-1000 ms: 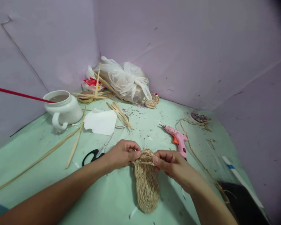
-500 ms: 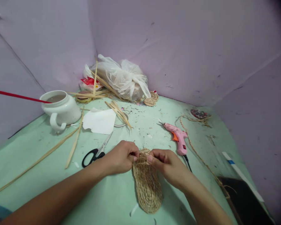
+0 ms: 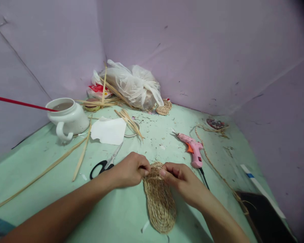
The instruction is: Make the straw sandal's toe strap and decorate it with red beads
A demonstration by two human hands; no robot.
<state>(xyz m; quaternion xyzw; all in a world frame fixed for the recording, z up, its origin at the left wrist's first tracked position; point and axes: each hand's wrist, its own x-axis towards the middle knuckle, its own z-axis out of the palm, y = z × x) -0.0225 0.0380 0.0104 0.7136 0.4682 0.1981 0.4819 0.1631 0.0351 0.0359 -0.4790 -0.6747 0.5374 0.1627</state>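
A small woven straw sole (image 3: 160, 204), shaped like a slipper, lies on the pale green table (image 3: 121, 216) in front of me. My left hand (image 3: 129, 171) pinches its far end from the left, fingers closed. From the right, my right hand (image 3: 179, 177) pinches the same far end, where a straw strand crosses the sole. Both hands touch the weave.
Black-handled scissors (image 3: 103, 166) lie left of my hands, a pink glue gun (image 3: 192, 149) right. A white jug (image 3: 67, 118), white paper (image 3: 108, 131), straw strips (image 3: 130, 123), a plastic bag (image 3: 131, 86) and a braided cord (image 3: 215, 165) lie farther back. Purple walls enclose the table.
Both hands have drawn closer together on the far end of the sole and slid slightly toward me; the sole has shifted a little with them.
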